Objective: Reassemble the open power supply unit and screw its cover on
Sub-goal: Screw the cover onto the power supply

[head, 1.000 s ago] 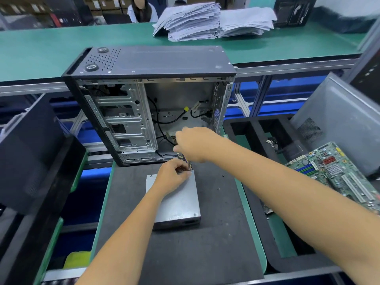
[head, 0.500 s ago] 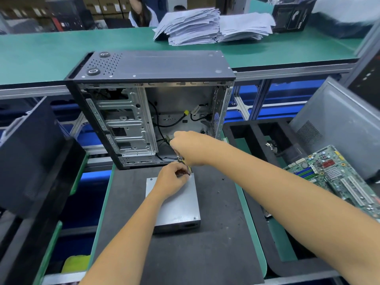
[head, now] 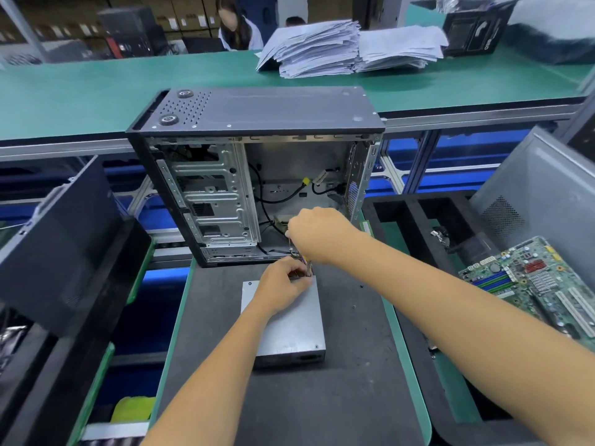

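Observation:
A flat silver power supply unit lies on the dark mat in front of an open computer case. A bundle of coloured wires leaves the unit's far end. My left hand rests on that far end with its fingers closed on the wires. My right hand is just above it, fingers pinched on the same bundle at the mouth of the case. The wire ends are hidden by my hands.
A motherboard leans in a black foam tray at right, beside a grey side panel. A black panel stands at left. Two small screws lie on the mat. Paper stacks sit on the green bench behind.
Both hands stay at the wire bundle on the unit's far end; my right hand has shifted slightly. The view moved a little downward.

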